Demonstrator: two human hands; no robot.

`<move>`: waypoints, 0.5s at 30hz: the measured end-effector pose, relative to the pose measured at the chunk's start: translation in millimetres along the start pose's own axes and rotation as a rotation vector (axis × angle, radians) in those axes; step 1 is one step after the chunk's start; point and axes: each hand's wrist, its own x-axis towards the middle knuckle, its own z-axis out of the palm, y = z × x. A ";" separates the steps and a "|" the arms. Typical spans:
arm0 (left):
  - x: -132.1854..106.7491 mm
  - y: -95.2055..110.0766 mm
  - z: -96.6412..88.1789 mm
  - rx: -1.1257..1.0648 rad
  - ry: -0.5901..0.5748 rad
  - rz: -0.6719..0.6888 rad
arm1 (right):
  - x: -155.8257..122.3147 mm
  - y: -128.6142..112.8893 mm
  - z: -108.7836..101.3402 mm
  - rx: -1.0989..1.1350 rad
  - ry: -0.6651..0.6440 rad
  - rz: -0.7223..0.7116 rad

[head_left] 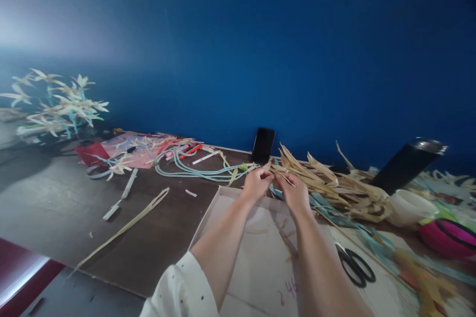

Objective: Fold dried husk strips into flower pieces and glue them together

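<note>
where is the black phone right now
In the head view, the black phone stands tilted near the centre by the blue wall, just beyond the left hand, between pale blue cords and dried husks.

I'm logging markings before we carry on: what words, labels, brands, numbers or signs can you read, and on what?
"2.46", apparently: magenta handwriting on the shallow off-white cardboard tray; the first character is unclear.
Slim white-and-pink stick: any marking is too small to read.
Black cylindrical flask with silver lid: nothing readable.
Black rectangular phone: nothing readable.
</note>
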 end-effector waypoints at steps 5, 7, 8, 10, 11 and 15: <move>-0.2 0.2 0.1 -0.010 0.021 -0.016 | -0.6 -1.7 -0.4 -0.020 -0.015 -0.006; -0.6 1.1 -0.1 -0.020 0.026 -0.021 | -1.0 -2.1 -0.3 -0.019 -0.019 -0.014; -0.7 1.6 -0.2 -0.024 0.026 -0.023 | -1.2 -2.3 -0.1 -0.019 -0.019 -0.017; -0.8 2.2 -0.1 -0.027 0.024 -0.028 | -1.5 -2.7 0.2 -0.022 -0.016 -0.015; -0.8 2.3 -0.1 -0.025 0.024 -0.029 | -1.5 -2.9 0.3 -0.025 -0.014 -0.012; -0.8 2.1 -0.1 -0.011 0.010 -0.025 | -1.3 -4.1 0.4 -0.052 -0.004 -0.007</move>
